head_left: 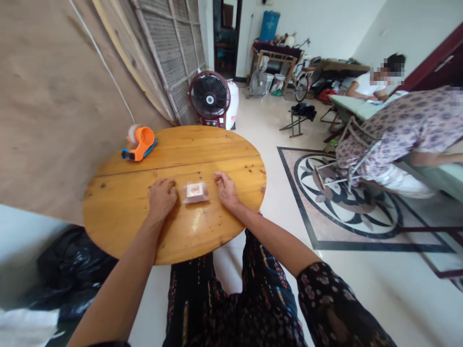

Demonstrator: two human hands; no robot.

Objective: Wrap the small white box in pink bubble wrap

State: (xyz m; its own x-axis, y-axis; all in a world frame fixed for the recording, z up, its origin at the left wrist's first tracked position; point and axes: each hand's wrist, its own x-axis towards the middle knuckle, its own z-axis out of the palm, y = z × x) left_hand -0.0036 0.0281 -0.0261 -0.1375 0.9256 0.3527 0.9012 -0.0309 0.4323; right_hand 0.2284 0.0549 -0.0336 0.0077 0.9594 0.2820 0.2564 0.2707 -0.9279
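Observation:
A small pale box wrapped in clear plastic [196, 191] lies on the round wooden table [181, 231], between my two hands and touching neither. My left hand [162, 196] rests palm down just left of the box, its fingers loosely bent and holding nothing. On the other side, my right hand [226, 189] lies on its edge on the tabletop, fingers slightly curled and apart, with nothing in it. Toward the far left of the table stands an orange tape dispenser [142, 143] with a roll of clear tape.
A wooden board [47, 120] leans along the table's left side. Behind the table stands a dark red fan [210, 96]. Black plastic bags [72, 265] lie on the floor at left. Two people sit at a pale green table [352, 105] on the right; a stool [298, 120] stands nearby.

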